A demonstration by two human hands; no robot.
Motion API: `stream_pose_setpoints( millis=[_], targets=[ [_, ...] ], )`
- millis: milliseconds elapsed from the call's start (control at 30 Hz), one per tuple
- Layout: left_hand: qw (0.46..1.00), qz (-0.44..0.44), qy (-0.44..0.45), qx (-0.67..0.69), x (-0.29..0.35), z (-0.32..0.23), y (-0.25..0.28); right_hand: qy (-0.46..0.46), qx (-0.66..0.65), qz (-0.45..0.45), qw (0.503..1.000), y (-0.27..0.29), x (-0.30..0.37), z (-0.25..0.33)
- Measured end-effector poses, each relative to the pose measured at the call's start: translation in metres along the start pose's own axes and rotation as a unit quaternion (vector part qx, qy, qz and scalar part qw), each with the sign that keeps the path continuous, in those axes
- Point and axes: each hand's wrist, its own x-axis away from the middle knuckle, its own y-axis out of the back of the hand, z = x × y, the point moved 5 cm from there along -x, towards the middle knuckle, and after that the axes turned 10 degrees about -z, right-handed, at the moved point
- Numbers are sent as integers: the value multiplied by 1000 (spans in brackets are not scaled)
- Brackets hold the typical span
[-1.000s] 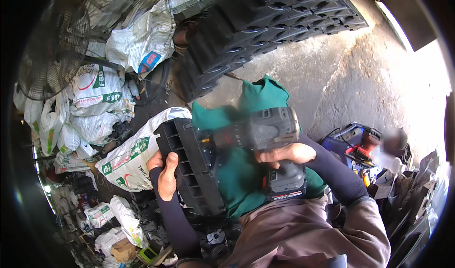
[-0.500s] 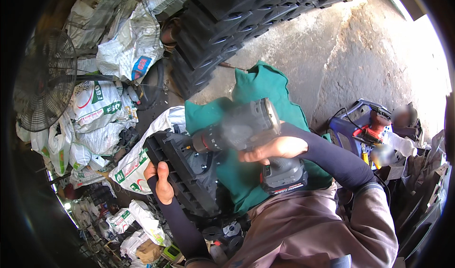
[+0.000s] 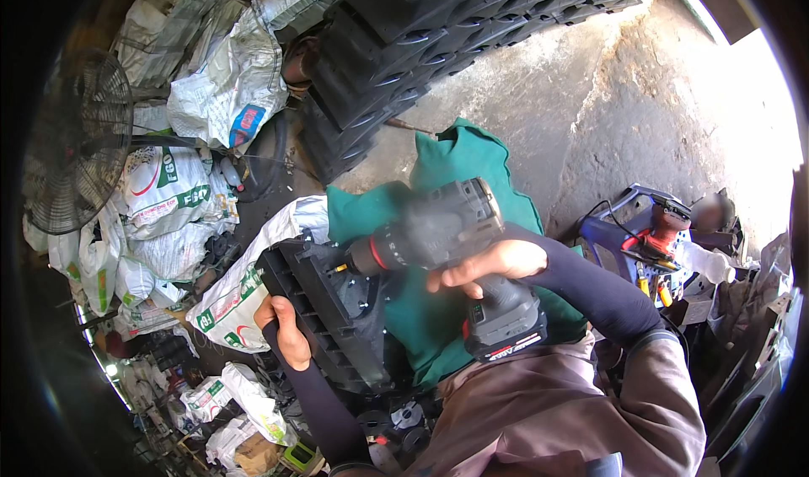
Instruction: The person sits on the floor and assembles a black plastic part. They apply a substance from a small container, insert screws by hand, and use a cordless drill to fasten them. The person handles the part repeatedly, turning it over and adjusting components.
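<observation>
A black ribbed plastic part (image 3: 324, 321) is tilted on its edge over my lap. My left hand (image 3: 286, 331) grips its left rim, thumb on the near side and fingers behind. A black cordless drill (image 3: 425, 228) with a red ring points left, its handle in my right hand (image 3: 497, 264). The yellow-coloured bit at its tip meets the upper inner face of the plastic part; whether a screw is there is too small to tell. Beneath both lies a green cloth cushion (image 3: 463, 161). The drill's battery (image 3: 504, 329) hangs below my right hand.
Stacked black plastic parts (image 3: 396, 56) stand ahead. White printed sacks (image 3: 168, 182) and a fan (image 3: 93, 140) fill the left side. At right, a blue crate (image 3: 611, 233) carries a red power tool (image 3: 670, 224) and yellow-handled tools (image 3: 653, 287). Another white sack (image 3: 240, 304) lies beside my left hand.
The drill has shifted slightly, its bit staying by the plastic part. My left hand has barely moved along the rim. The whole view has moved a little.
</observation>
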Motion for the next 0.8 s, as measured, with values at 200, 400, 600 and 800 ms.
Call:
stream_pose_setpoints(
  millis=[200,400,600,800],
  targets=[
    [998,46,10,27,-3,-9,-6,16,239,-30,970,3,-2,5],
    [998,52,0,28,-7,-20,-12,-37,230,-83,969,-3,-2,8],
    [998,64,3,18,-8,-14,-7,-33,185,-57,981,-11,-2,14],
    [989,21,115,91,-10,6,6,145,181,-56,971,-26,0,25]
  ],
)
